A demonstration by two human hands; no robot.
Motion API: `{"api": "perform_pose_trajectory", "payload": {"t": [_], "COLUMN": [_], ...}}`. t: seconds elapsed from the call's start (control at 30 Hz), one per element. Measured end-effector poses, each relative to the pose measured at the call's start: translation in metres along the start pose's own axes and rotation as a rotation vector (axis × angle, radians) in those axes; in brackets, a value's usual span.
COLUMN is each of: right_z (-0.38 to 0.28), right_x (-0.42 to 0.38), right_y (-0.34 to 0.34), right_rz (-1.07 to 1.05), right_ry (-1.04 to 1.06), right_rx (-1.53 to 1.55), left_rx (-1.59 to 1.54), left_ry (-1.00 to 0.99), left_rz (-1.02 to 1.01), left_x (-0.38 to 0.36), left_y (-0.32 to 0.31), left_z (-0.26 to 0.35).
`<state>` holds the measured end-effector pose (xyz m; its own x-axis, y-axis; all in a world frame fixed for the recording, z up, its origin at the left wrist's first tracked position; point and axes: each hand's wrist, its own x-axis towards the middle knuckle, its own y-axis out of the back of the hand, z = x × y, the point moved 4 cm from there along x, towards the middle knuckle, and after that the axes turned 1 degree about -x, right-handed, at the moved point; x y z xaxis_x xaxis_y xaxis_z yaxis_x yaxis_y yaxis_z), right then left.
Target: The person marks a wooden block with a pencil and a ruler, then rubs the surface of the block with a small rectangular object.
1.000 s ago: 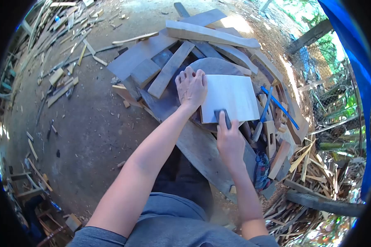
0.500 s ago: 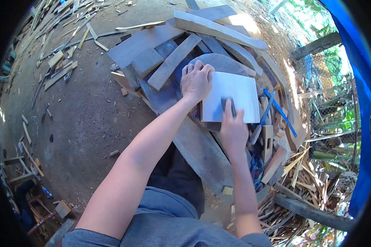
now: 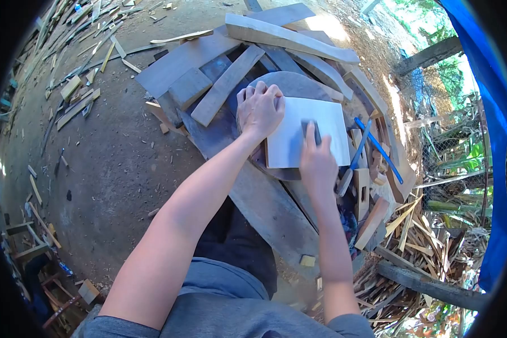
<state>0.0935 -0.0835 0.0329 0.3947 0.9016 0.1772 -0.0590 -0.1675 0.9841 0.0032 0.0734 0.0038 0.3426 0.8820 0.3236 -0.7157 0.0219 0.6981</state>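
Note:
A pale square board (image 3: 333,115) lies on a round dark wooden surface (image 3: 298,81). My left hand (image 3: 260,112) is curled over the board's upper left edge, its fingers bent and closed there. On the board's face, my right hand (image 3: 319,163) grips a small dark block (image 3: 311,132) that looks like a sanding block, and the hand is slightly blurred. Right of the board, a chisel-like tool with a blue handle (image 3: 355,160) crosses a second blue bar (image 3: 380,151).
Cut wooden pieces (image 3: 290,38) are piled beyond and around the round surface. A long plank (image 3: 265,197) runs below the board. Wood scraps (image 3: 79,101) litter the ground at left, and offcuts (image 3: 417,253) are heaped at lower right. A blue tarp (image 3: 490,141) hangs at right.
My right hand and the dark block have moved a little away from me across the board. The whole view has shifted slightly; my left hand stays at the board's edge.

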Motion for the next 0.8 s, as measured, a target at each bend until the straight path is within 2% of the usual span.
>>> {"api": "perform_pose_trajectory", "payload": {"t": [0.13, 0.23, 0.3, 0.4, 0.6, 0.7, 0.8], "right_z": [0.003, 0.002, 0.003, 0.001, -0.002, -0.004, -0.004], "right_x": [-0.040, 0.015, 0.056, 0.063, -0.048, -0.015, 0.056], "right_y": [0.010, -0.001, -0.015, -0.017, 0.011, 0.006, -0.015], "right_rz": [-0.008, -0.019, 0.051, 0.086, -0.043, -0.021, 0.055], "right_ry": [0.055, -0.002, -0.012, -0.019, 0.036, 0.017, 0.005], "right_rx": [-0.021, -0.012, -0.031, -0.002, -0.025, 0.027, 0.027], "left_rx": [0.002, 0.009, 0.022, 0.006, 0.026, 0.034, 0.028], "left_ry": [-0.010, -0.030, -0.036, -0.056, -0.032, -0.045, -0.046], "left_rz": [0.040, 0.031, 0.023, 0.039, 0.043, 0.050, 0.069], "left_x": [-0.002, -0.003, -0.003, -0.005, -0.002, -0.003, -0.003], "left_y": [-0.003, -0.002, -0.001, -0.001, -0.003, -0.003, -0.003], "left_z": [-0.003, 0.001, -0.002, 0.000, -0.002, 0.001, -0.004]}}
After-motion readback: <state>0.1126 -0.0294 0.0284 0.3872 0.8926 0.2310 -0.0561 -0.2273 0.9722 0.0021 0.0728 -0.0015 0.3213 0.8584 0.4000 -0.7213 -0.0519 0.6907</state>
